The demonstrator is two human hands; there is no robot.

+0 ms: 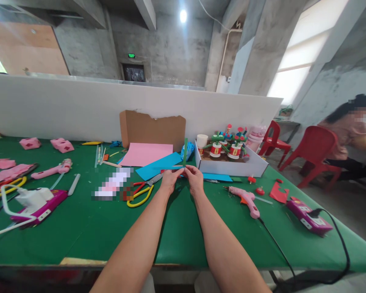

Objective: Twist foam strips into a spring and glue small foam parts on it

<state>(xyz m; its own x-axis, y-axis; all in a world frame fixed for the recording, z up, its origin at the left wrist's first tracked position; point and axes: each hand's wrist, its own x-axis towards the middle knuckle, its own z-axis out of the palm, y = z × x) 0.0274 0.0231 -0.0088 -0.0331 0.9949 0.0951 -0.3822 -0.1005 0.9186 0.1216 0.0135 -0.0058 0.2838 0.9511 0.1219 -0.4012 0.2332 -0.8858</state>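
My left hand [171,180] and my right hand [195,177] meet above the table, fingertips pinched together. Between them they hold two narrow paper strips that meet at the fingertips: a green strip [185,151] stands upright, and a blue strip [171,167] points left. The strips' joined ends are partly hidden by the fingers. Scissors [140,193] with red and yellow handles lie just left of my left hand. Behind the hands are a blue paper sheet [158,165] and a pink sheet [148,154].
A white box [232,167] of small decorated cup figures stands behind right. Pink glue guns [247,199] [51,169] and purple power strips [309,217] [41,207] with cables lie on both sides. Cardboard [154,128] leans against the white partition. A person sits at far right.
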